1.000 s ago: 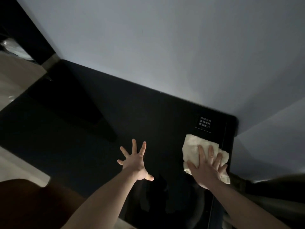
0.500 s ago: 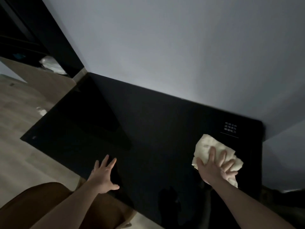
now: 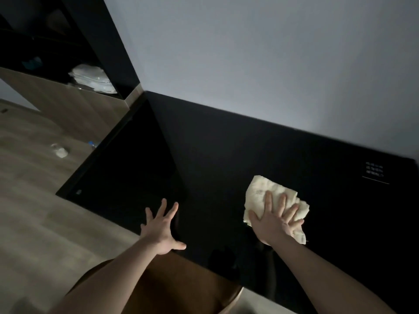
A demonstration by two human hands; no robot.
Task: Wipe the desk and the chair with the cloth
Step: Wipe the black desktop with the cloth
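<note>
- While the right hand (image 3: 275, 224) presses flat, fingers spread, the cloth (image 3: 265, 193) looks cream, crumpled, kinda ragged-edged
- glossy black desk (image 3: 226, 155) underneath
- left hand (image 3: 159, 232) open, fingers splayed, at the desk edge

It looks like a dim hotel or guest room. A glossy black surface (image 3: 226, 159) runs along a plain grey wall (image 3: 260, 53), bearing a small printed notice (image 3: 374, 171). Wood-look flooring (image 3: 34, 200), a brown chair (image 3: 181, 288) and a dark open shelf unit (image 3: 74, 41) with folded white linen (image 3: 91, 79) support this.
</note>
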